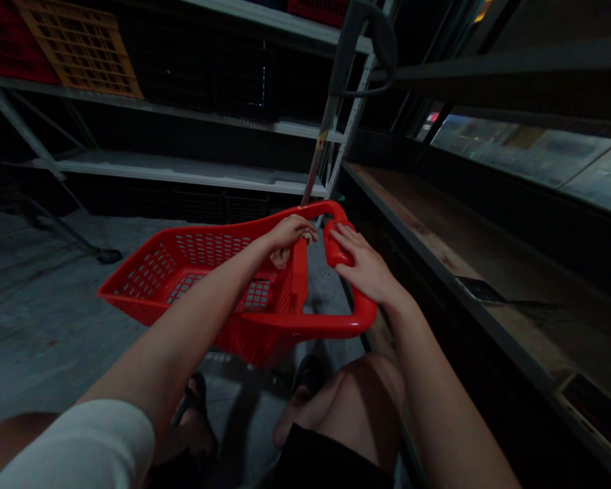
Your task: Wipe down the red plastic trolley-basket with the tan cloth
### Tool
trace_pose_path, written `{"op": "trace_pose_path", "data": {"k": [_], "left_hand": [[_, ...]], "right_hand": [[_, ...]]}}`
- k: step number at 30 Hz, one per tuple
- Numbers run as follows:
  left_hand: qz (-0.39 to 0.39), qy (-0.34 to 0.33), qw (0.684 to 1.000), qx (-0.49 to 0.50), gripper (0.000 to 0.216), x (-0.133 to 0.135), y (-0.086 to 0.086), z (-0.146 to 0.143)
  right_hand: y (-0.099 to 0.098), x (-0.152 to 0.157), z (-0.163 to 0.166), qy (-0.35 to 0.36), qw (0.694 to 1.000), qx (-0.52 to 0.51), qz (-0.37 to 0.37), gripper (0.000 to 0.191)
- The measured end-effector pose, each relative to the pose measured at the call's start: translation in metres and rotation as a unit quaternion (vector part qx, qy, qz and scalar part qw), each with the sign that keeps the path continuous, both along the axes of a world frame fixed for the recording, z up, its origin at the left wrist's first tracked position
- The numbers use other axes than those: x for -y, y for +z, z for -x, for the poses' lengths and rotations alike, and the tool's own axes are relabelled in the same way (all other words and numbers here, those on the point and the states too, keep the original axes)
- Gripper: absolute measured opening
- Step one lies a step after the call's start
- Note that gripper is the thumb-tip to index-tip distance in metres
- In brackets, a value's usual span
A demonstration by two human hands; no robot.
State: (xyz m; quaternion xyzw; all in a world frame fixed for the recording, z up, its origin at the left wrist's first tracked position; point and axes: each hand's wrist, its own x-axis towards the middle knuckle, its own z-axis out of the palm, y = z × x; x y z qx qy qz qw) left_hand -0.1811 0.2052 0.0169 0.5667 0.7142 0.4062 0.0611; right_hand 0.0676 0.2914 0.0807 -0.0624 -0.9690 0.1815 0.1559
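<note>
A red plastic shopping basket (204,234) with slotted walls stands in front of my legs, its looped handle (359,316) towards the right. My left hand (291,232) is closed at the basket's right end wall, gripping a crumpled beige-brown cloth (281,258). Part of this cloth shows on both sides of the wall's top edge; whether it is fabric or paper is hard to tell in the dim light. Over the thick grip (336,246) of the handle lies my right hand (359,261), fingers bent across it and thumb on the near side. The basket's visible inside holds no other object.
Behind the basket is a metal shelf rack (193,173) with a yellow crate (81,47). A grey pull handle (359,54) on a metal bar rises at the basket's far side. On the right, a wooden ledge (438,244) carries a phone-like dark flat object (479,290).
</note>
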Motion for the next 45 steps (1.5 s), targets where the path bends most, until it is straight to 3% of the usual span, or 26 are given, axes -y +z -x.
{"op": "trace_pose_path", "data": {"k": [4,9,16,20,27,30,33,36,40,45], "left_hand": [[-0.011,0.046,0.998,0.046,0.032,-0.027,-0.009,0.017],[-0.032,0.046,0.994,0.091,0.031,-0.018,-0.019,0.018],[-0.018,0.007,0.998,0.067,0.032,0.039,-0.008,-0.014],[-0.004,0.022,0.998,0.067,0.027,0.079,0.006,-0.054],[0.046,-0.050,0.981,0.181,0.035,0.157,0.041,-0.125],[0.007,-0.053,0.980,0.190,0.041,0.179,0.047,-0.150],[-0.047,-0.002,0.988,0.144,0.046,0.194,0.036,-0.177],[-0.048,0.095,0.994,0.033,0.049,0.205,0.015,-0.201],[0.035,0.208,0.971,-0.116,0.039,0.229,-0.013,-0.211],[0.132,0.313,0.924,-0.177,0.029,0.292,-0.043,-0.195]], "right_hand": [[-0.002,-0.002,0.000,0.001,1.000,-0.004,0.007,0.078],[-0.004,-0.004,0.011,-0.003,1.000,-0.002,0.014,0.079],[-0.004,-0.001,0.031,-0.004,1.000,-0.005,0.026,0.077],[-0.001,0.007,0.036,0.004,0.999,0.003,0.033,0.076],[-0.001,0.012,0.043,0.026,0.999,0.008,0.025,0.075],[0.000,0.027,0.042,0.008,1.000,0.018,-0.014,0.076],[0.002,0.055,0.033,-0.015,0.997,0.011,-0.069,0.070],[0.002,0.079,0.021,0.031,0.995,-0.004,-0.096,0.057],[-0.002,0.084,0.010,0.063,0.994,0.006,-0.086,0.046],[-0.002,0.084,0.005,0.078,0.992,0.025,-0.096,0.040]]}}
